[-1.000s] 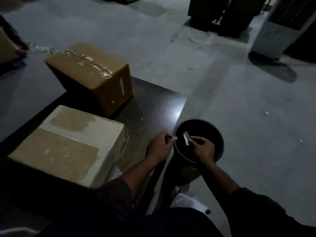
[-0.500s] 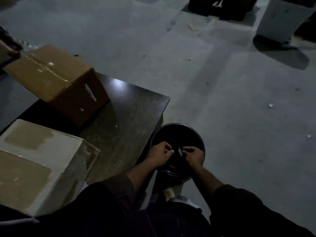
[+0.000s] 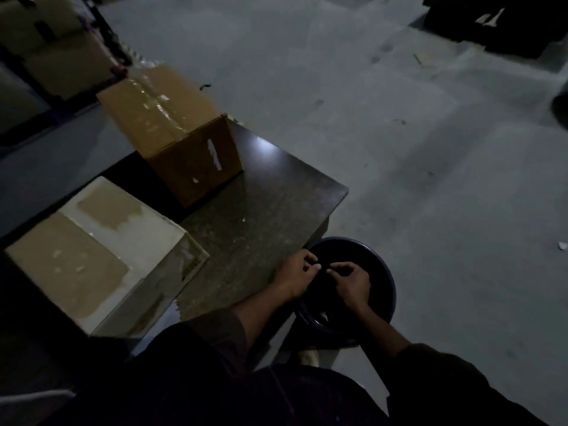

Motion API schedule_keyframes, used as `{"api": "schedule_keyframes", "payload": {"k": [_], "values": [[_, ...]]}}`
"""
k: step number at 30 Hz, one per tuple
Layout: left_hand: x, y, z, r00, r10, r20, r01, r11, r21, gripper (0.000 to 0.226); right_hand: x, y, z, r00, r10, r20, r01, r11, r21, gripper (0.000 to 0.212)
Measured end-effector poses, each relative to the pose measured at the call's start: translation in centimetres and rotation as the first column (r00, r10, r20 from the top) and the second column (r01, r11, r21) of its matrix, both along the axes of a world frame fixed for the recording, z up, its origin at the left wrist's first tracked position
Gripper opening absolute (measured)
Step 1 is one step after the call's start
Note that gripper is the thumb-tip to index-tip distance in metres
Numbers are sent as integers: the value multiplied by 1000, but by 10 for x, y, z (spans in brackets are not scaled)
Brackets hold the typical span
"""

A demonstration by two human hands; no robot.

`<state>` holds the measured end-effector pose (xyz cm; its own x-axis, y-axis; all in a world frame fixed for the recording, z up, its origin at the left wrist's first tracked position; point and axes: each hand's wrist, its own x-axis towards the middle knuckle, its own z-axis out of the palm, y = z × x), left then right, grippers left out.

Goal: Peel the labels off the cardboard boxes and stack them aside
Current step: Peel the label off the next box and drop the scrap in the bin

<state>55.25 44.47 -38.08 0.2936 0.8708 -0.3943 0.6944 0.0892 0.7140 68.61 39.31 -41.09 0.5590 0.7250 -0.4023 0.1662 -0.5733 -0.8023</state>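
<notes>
Over the dark bucket (image 3: 385,273) beside the desk (image 3: 276,192), the left hand (image 3: 296,273) and right hand (image 3: 353,279) meet, fingers curled; whether they pinch anything cannot be told. Two cardboard boxes (image 3: 184,142) sit on the desk.

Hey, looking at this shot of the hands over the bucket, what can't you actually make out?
- Whether the left hand or right hand pinches a label scrap: head view, too dark and small.
- Inside of the bucket: black, partly covered by the hands.
- Rest of the pale box: its near side lost in shadow.
- Brown box tape detail: blurred.
</notes>
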Motion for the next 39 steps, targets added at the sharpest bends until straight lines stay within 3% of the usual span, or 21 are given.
{"api": "schedule_keyframes", "payload": {"k": [4,8,11,16,19,21,24,26,28,34,39], "values": [[-33,4,22,987,163,-4,-159,967,198,18,-39,27,32,971,238,22,-237,950,201,8],[-84,-1,50,922,373,102,-383,844,377,19,-98,50,63,891,454,-16,-423,843,331,11],[-132,-6,70,839,507,197,-533,696,481,20,-149,64,84,803,596,13,-553,736,391,12],[-235,-23,80,637,718,278,-678,352,645,13,-244,67,118,616,725,307,-768,466,440,13],[-292,-34,71,497,807,318,-744,207,636,34,-298,66,121,448,756,478,-883,288,371,21],[-321,-38,61,425,860,281,-805,218,551,49,-327,69,112,278,765,581,-955,156,252,26],[-359,-39,40,377,917,126,-861,297,412,64,-357,71,88,-84,673,735,-996,-69,-51,47],[-372,-40,28,420,907,31,-849,381,366,67,-364,68,77,-193,619,761,-978,-64,-196,56],[-377,-41,20,469,883,25,-836,435,335,67,-373,66,72,-195,563,803,-973,-9,-230,56],[-385,-41,15,523,842,130,-835,476,277,63,-410,85,78,-238,571,786,-931,95,-352,59],[-385,-43,10,577,807,124,-796,522,307,57,-399,71,72,-172,594,786,-950,110,-292,52]]}}
